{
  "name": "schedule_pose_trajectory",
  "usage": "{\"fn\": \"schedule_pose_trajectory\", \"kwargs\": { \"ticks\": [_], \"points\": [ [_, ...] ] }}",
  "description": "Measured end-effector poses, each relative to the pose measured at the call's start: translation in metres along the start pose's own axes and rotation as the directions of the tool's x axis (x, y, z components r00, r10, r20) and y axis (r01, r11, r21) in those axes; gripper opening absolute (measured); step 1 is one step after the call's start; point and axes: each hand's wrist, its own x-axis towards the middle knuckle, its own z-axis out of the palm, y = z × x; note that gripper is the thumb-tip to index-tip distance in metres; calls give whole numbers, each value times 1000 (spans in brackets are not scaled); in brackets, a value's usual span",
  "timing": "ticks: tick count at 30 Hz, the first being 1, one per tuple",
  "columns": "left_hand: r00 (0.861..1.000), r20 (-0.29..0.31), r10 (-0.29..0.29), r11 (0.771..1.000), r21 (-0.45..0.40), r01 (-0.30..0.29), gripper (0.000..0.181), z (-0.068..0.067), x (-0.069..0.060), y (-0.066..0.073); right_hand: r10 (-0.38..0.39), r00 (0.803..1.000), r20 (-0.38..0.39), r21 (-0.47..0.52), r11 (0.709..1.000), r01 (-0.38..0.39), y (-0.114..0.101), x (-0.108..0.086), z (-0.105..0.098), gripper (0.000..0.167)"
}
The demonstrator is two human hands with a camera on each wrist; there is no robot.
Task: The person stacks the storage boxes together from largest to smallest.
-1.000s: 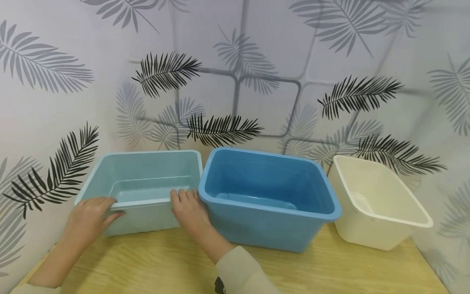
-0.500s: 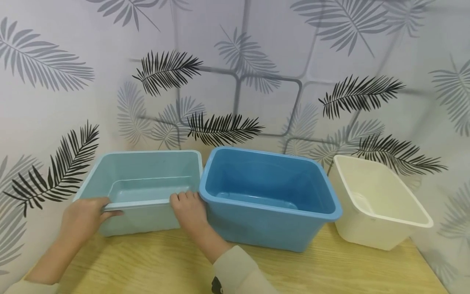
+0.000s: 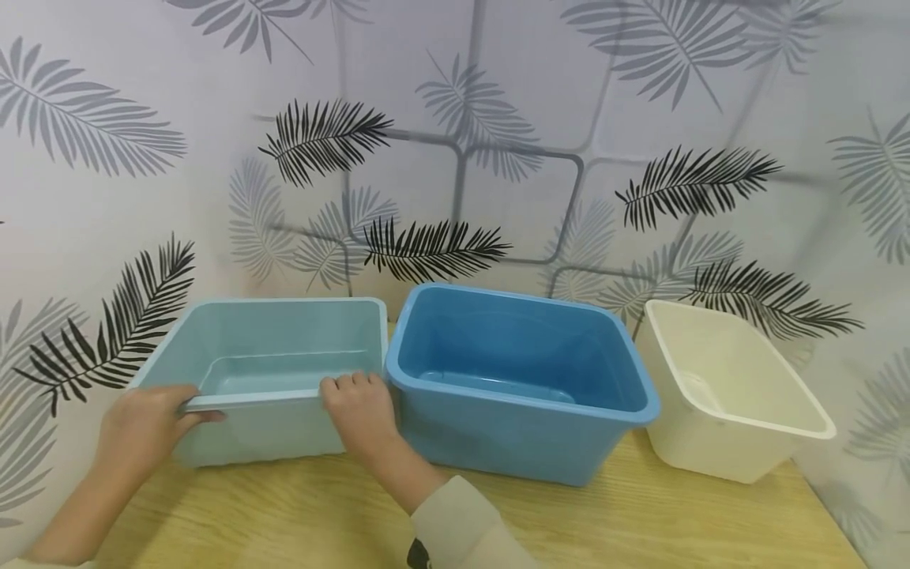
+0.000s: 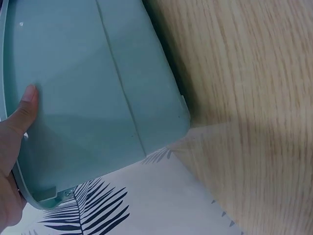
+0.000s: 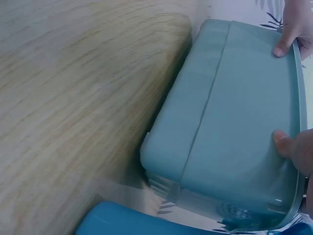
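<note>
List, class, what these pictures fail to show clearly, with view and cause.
Head view: near inner walls of pale teal bin and blue bin, hidden by their front sides.
Left wrist view: left hand, partly cut off by left edge.
Right wrist view: right hand, partly cut off by right edge.
Head view: dark patch, partly cut off by bottom edge.

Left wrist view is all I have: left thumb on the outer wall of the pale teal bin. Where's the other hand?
Observer: The right hand grips the pale teal bin by its front rim, toward the right end.
Operator: Anything next to the bin on that side?
Observer: Yes, a deeper blue bin stands close on its right; whether the two touch, I can't tell.
Operator: And beyond that?
Observer: A cream bin, the rightmost of the three, set at an angle.
</note>
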Motion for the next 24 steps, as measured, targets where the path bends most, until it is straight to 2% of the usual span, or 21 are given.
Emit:
{"fn": "schedule_pose_trajectory", "kwargs": {
  "ticks": [6,10,13,18,24],
  "points": [
    [999,-39,24,1000,1,-24,56,-9,3,2,12,1000,-18,5,1000,-12,0,5,-8,18],
    [995,-78,66,998,15,-65,61,-18,7,1,8,1000,-10,-1,1000,-8,-1,8,-16,19],
    [993,-80,81,997,20,-80,61,-24,10,-1,5,1000,4,5,1000,-5,-1,10,-21,21],
    [997,-50,64,998,27,-63,60,-31,13,-3,4,1000,10,14,1000,-4,-1,13,-26,21],
    [998,-59,38,998,53,-34,65,-41,16,-2,-12,1000,-5,9,1000,12,-1,19,-34,22]
  ]
}}
